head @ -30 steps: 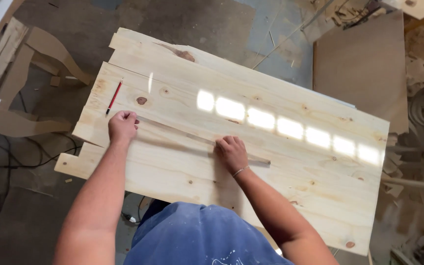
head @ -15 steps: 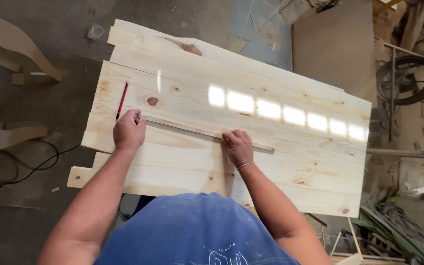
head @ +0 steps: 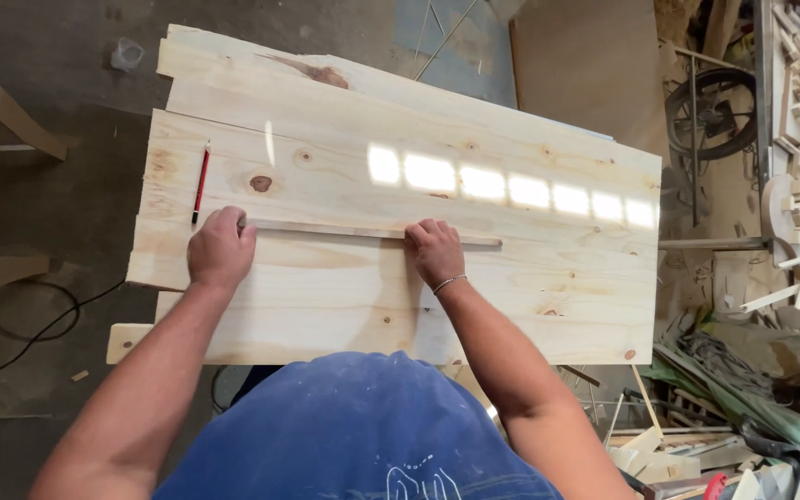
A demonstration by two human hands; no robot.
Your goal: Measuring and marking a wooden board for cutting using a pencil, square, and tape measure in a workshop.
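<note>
While the strip (head: 368, 231) lies left to right across the boards (head: 511, 287), both hands press it flat.
Left hand (head: 221, 248), fingers curled, covers its left end; right hand (head: 435, 252) pins the middle; pencil (head: 201, 182) lies just beyond the left hand.

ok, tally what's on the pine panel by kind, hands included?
Hands: 2, left hand and right hand, both pressing on the strip
Thin wooden strip: 1
Red pencil: 1
Total: 4, all on the pine panel
</note>
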